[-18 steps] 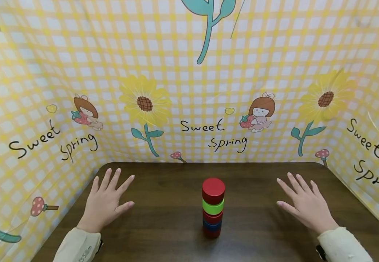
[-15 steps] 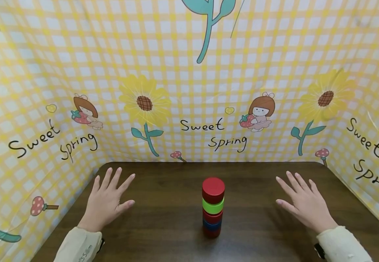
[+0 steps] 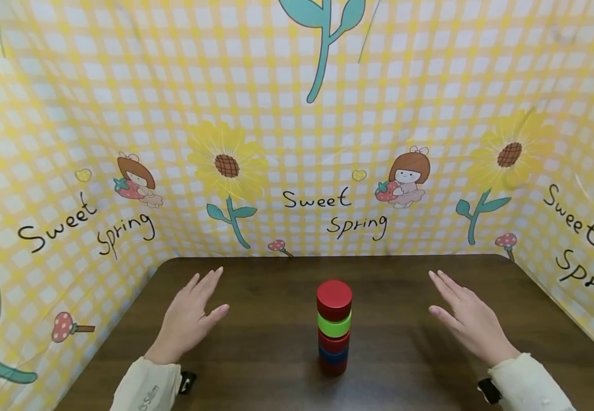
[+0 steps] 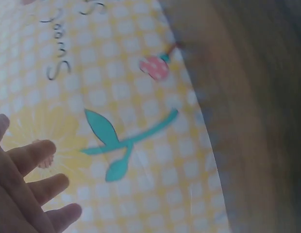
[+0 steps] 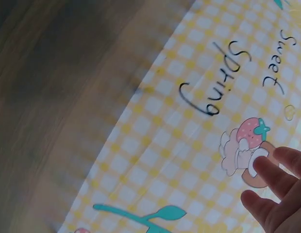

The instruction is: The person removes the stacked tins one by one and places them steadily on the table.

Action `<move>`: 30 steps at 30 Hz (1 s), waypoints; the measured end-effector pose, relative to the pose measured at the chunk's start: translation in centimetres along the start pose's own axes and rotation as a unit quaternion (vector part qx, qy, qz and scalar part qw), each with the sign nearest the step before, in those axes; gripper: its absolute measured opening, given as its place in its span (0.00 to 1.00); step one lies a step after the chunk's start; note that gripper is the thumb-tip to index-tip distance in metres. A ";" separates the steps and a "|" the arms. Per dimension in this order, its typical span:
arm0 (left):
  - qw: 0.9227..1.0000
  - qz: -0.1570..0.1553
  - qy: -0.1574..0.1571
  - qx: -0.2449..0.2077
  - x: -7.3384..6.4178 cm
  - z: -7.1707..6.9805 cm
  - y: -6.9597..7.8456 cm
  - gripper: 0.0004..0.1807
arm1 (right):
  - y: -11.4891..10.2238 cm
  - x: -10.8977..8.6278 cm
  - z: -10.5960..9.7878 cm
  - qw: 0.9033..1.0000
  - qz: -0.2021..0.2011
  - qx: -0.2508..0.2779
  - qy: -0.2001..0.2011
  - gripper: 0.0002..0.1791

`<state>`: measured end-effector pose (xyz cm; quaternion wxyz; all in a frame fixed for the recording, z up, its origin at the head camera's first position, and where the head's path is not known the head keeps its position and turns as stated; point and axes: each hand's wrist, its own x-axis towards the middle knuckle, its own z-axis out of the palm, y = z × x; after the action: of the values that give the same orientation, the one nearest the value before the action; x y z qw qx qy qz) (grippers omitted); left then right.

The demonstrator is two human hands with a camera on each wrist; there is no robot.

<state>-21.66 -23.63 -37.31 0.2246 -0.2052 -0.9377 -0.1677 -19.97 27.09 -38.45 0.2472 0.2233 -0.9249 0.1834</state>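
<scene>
In the head view, a tall stack of round blocks stands upright mid-table: a red block [image 3: 334, 298] on top, a bright green block [image 3: 334, 325] under it, then another red block [image 3: 334, 342], a blue block [image 3: 334, 356] and a dark red one at the bottom. To its left my left hand [image 3: 186, 319] hovers with fingers extended, palm turned inward, touching nothing. My right hand [image 3: 473, 325] mirrors it on the other side, straight-fingered and apart from the stack. Both wrist views show only fingers against cloth and table; the stack is out of those views.
A dark brown wooden table [image 3: 255, 308] with rounded far corners lies beneath the hands. Yellow checked cloth [image 3: 297, 131] printed with sunflowers and "Sweet Spring" hangs behind it and along both sides.
My left hand has moved right, nearer the stack, and has rotated onto its edge. The right hand has turned likewise and shifted slightly inward. The stack stands as before.
</scene>
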 end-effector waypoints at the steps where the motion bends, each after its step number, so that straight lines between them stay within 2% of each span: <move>1: 1.000 -0.005 0.005 -0.026 0.1 0.2 0.3 0.38 | -0.2 0.1 0.0 1.000 0.004 0.016 0.000 0.34; 4: 0.994 -0.030 0.008 -0.104 0.5 0.4 1.5 0.36 | -0.9 0.5 0.0 0.998 0.013 0.064 0.001 0.33; 7: 0.981 -0.064 0.007 -0.184 0.9 0.6 2.6 0.34 | -1.7 0.9 -0.1 0.993 0.025 0.113 0.000 0.31; 10: 0.960 -0.088 0.027 -0.265 1.3 0.9 3.6 0.30 | -2.6 1.4 -0.2 0.986 0.043 0.164 -0.002 0.31; 13: 0.936 -0.093 0.045 -0.338 1.6 1.3 4.5 0.27 | -3.5 1.9 -0.2 0.978 0.057 0.198 0.002 0.34; 16: 0.913 -0.093 0.036 -0.396 2.0 1.8 5.5 0.26 | -4.2 2.2 0.1 0.975 0.062 0.213 0.009 0.38; 18: 0.903 -0.098 0.023 -0.419 2.3 2.0 6.2 0.27 | -4.6 2.3 0.4 0.973 0.058 0.225 0.011 0.39; 20: 0.900 -0.095 0.011 -0.426 2.7 2.3 6.9 0.27 | -5.0 2.6 0.7 0.969 0.057 0.240 0.008 0.39; 26: 0.905 -0.061 -0.020 -0.422 3.8 2.7 8.8 0.28 | -6.6 3.6 1.4 0.955 0.066 0.289 -0.013 0.38; 30: 0.903 -0.042 -0.048 -0.426 4.1 3.2 10.1 0.29 | -7.5 3.7 1.8 0.945 0.070 0.317 -0.026 0.37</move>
<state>-21.50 -12.40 -35.73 0.0632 -0.2497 -0.7943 -0.5502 -19.75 18.82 -36.16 0.1261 0.2297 -0.8381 0.4785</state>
